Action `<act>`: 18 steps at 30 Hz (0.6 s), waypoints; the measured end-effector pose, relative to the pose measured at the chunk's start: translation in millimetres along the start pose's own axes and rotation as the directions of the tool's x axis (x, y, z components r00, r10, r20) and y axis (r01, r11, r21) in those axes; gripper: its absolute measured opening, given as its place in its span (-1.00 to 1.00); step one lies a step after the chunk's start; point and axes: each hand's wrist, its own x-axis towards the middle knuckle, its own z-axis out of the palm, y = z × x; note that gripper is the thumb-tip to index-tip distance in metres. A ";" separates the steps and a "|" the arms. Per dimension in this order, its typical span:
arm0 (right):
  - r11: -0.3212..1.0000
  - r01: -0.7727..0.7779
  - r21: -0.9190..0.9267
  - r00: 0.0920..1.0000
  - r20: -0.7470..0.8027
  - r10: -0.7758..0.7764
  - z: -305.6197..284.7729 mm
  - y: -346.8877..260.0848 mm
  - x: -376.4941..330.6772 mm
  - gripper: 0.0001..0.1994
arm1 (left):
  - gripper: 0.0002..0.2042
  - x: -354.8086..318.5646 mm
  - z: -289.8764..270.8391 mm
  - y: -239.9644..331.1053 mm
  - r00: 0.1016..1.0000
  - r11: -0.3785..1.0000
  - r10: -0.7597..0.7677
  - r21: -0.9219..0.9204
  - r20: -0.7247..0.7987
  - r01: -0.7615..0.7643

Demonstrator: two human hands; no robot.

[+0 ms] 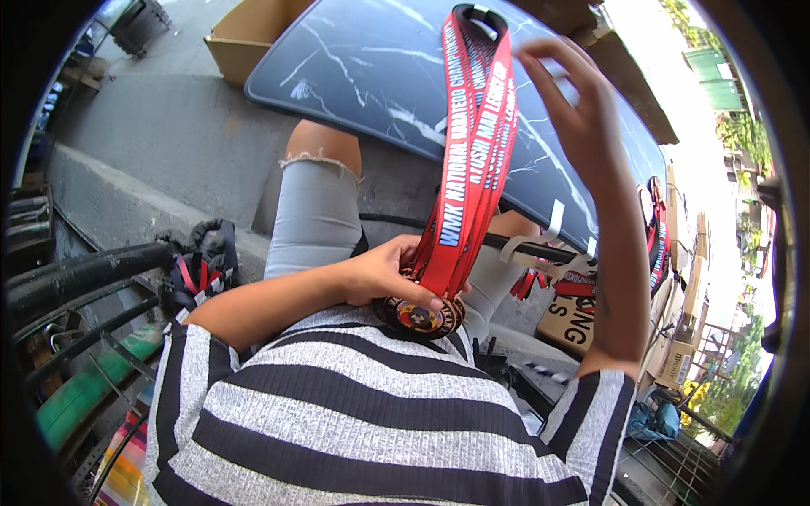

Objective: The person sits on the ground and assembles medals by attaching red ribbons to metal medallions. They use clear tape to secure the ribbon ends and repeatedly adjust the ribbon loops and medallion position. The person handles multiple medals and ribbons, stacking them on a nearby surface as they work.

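Note:
My left hand (384, 274) is closed around a stack of round medals (419, 317) held against my striped shirt, just above my lap. Red ribbons (472, 152) with white lettering run from the medals up and away from me. My right hand (582, 118) is raised high with fingers spread, and the ribbon loops hang from it near the top of the view. I cannot see exactly how the fingers hook the loop.
A dark marbled tabletop (380, 67) lies ahead of my knees. An open cardboard box (245, 38) stands at the far left of it. More red ribbons (654, 236) and cardboard boxes (574, 320) lie to the right. Black straps (198, 270) and metal bars (84, 278) sit at left.

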 end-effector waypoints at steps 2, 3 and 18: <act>0.982 0.006 -0.186 1.000 0.018 -0.002 33.6 54.6 48.4 -0.74 | -0.42 -1.1 0.6 4.3 1.000 0.999 0.000 0.036 -0.019 0.001; 0.955 0.017 -0.295 0.999 -0.023 -0.025 55.7 76.5 70.2 -0.66 | -0.42 -2.3 0.7 6.8 1.000 0.999 0.002 0.050 -0.025 0.000; 0.988 0.150 0.041 0.971 -0.197 -0.139 -165.7 19.1 145.4 -0.79 | -0.40 14.1 -12.8 34.3 0.985 0.981 0.016 0.189 0.172 -0.049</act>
